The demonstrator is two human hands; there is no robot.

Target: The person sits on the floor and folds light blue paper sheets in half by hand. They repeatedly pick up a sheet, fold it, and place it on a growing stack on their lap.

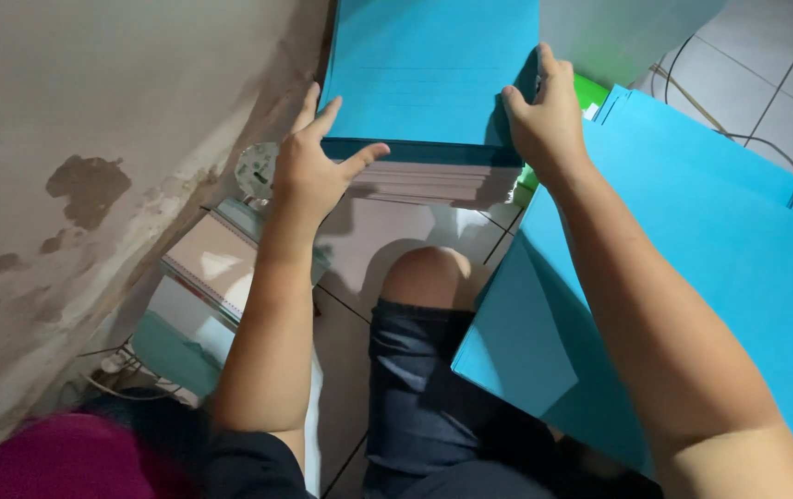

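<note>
The person is sitting on the tiled floor (396,236) with one bare knee (429,275) raised, and both hands are working at the near edge of a thick stack of paper (433,180) topped by a bright blue sheet (429,69). That stack is the landmark here — it is lying straight ahead of the knee, its pale lower sheets showing as a banded edge beneath the blue top.

The left hand (308,166) is resting against the stack's near-left corner, fingers spread and thumb stretched along the front edge, so its grip is apart and pressing rather than clamping; it seems to be steadying or squaring the pile. The right hand (544,115) is sitting at the stack's near-right corner, fingers curled over the blue sheet's edge and thumb tucked under — its grip is closing on that top sheet, apparently to keep it aligned or lift it.

To the right of the stack, more loose blue sheets (692,240) are fanning out over the person's lap and the floor. Left of the stack, a stained wall (91,185) is rising, with a small box (216,268) lying at its foot.
</note>
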